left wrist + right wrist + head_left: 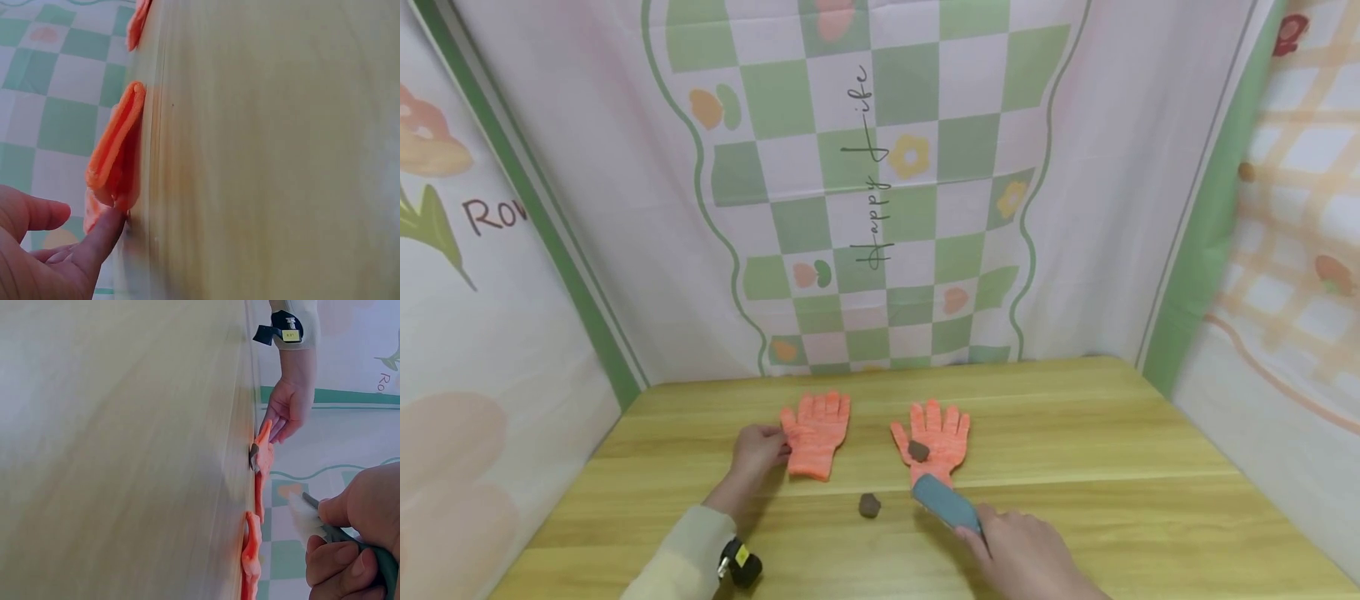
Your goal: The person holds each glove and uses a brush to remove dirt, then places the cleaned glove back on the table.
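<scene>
Presently touching the orange left glove [817,437] with the left hand [762,447]: index finger to its edge, thumb spread away, gripping nothing. Gripping a brush [947,502] in the right hand [1024,552], blue-grey back upward, angled toward ten o'clock. Seen overlapping the cuff of the orange right glove [942,442] in the head view; cannot tell contact. Located left glove at three o'clock from the left hand, just beside; right glove at eleven from the right hand, near. Noted one brown lump [918,451] on the right glove, near the base of its thumb. Logged a second lump [869,505] on the surface [1075,433], between four and five o'clock from the left glove.
</scene>
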Demonstrator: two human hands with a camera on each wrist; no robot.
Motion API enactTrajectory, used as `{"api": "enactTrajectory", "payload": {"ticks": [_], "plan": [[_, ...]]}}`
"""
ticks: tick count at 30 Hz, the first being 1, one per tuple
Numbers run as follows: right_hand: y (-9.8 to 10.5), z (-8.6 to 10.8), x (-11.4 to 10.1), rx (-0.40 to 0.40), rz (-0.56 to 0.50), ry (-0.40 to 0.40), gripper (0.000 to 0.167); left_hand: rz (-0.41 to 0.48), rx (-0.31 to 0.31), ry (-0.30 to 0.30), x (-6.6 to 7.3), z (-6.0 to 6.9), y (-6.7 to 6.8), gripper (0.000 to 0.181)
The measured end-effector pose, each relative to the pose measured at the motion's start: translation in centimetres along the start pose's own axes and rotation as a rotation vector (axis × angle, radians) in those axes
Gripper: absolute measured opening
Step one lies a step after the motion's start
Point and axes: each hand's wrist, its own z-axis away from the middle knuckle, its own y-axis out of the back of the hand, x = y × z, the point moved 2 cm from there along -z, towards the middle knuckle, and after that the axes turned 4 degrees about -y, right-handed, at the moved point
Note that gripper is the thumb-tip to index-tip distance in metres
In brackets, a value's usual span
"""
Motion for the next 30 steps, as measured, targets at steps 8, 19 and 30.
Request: {"api": "enactTrajectory", "payload": {"ticks": [8, 19, 30], "plan": [[0.4, 0.3, 0.1, 0.017, -0.02, -0.004, 0.031, -0.213, 0.008, -0.06, 0.8, 0.8, 0.7, 0.032], [0.8, 0.2, 0.6, 0.016, -0.023, -0.022, 0.029, -0.293, 0.025, -0.235, 1.8, 1.7, 0.3, 0.031], [1.5, 0.3, 1.4, 0.032, -0.044, -0.065, 0.027, -0.266, -0.116, -0.344, 2.9, 2.8, -2.9, 0.032]]}}
